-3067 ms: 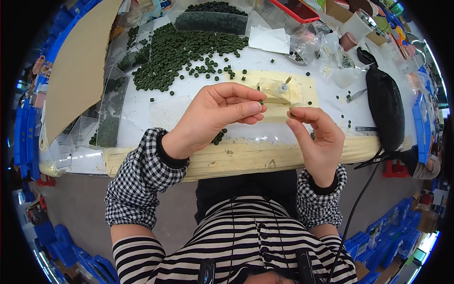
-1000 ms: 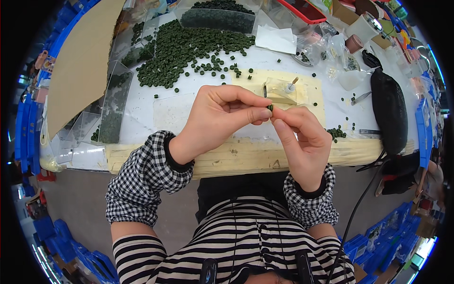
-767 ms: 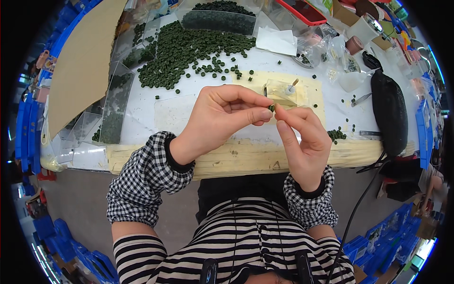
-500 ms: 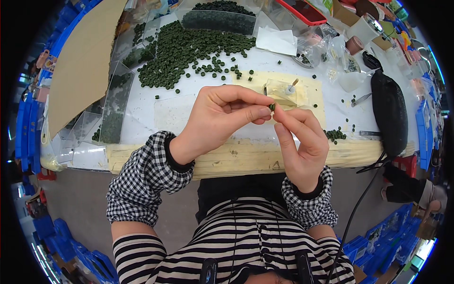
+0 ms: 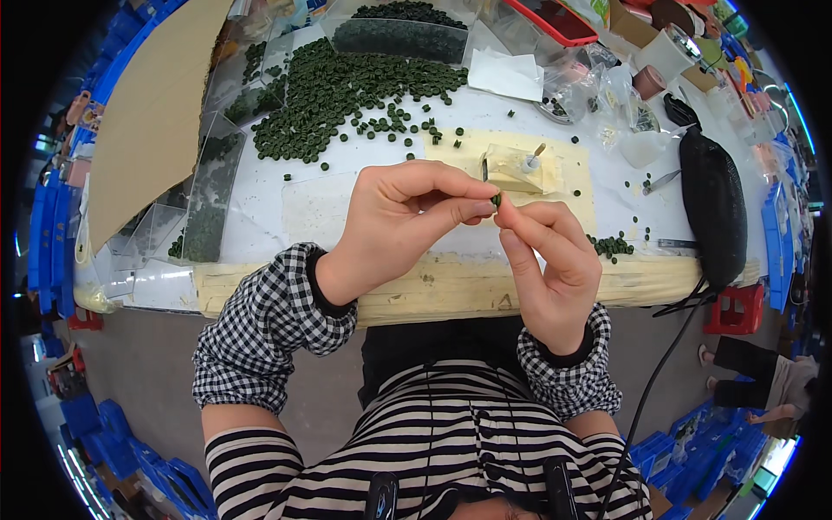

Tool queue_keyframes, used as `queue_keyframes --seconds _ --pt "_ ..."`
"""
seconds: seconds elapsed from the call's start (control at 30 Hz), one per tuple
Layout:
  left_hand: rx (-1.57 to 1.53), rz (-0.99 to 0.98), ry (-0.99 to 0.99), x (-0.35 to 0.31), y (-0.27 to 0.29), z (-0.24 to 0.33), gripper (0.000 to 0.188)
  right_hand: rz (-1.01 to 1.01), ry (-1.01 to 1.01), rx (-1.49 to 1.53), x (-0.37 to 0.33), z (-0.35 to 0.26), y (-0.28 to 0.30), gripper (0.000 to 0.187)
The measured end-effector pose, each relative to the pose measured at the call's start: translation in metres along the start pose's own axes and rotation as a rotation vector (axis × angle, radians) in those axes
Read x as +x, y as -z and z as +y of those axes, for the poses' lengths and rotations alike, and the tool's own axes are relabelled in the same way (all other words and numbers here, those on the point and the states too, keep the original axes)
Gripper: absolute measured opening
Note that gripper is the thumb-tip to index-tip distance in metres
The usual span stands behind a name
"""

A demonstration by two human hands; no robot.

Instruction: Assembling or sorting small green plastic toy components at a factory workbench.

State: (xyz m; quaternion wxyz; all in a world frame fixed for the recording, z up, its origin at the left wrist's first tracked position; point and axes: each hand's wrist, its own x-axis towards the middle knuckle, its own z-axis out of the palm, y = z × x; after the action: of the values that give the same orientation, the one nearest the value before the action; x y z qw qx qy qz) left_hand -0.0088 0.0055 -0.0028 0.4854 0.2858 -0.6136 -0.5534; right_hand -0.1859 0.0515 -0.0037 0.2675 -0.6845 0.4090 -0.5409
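Note:
Between the fingertips of both hands is a small dark green grooved ring. My left hand pinches it between thumb and forefinger. My right hand is closed too, its thumb and forefinger pressed together at the ring's right side; whether they grip something thin cannot be seen. Just beyond the hands stands a block wrapped in yellowish tape, with a white peg and a brown stub on it. A large heap of the same green rings spreads over the white table at the far left.
A clear bin of rings stands at the back, beside a white paper and a red-edged phone. Cardboard leans at left. A black pouch lies at right; a small ring pile sits nearer.
Both hands have shifted very slightly to the left, still together around the ring. At the right edge, a person in the background has moved, showing more of a red stool.

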Motion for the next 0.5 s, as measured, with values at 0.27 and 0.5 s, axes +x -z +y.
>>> queue_keyframes --seconds 0.27,0.5 --pt "-0.088 -0.004 0.073 -0.0001 -0.0013 0.0007 0.015 0.000 0.035 -0.084 -0.0006 -0.0037 0.0006 0.034" --pt "-0.138 0.007 0.074 0.0001 -0.0022 0.0028 0.015 0.004 0.041 -0.032 0.0005 -0.0034 0.0005 0.034"
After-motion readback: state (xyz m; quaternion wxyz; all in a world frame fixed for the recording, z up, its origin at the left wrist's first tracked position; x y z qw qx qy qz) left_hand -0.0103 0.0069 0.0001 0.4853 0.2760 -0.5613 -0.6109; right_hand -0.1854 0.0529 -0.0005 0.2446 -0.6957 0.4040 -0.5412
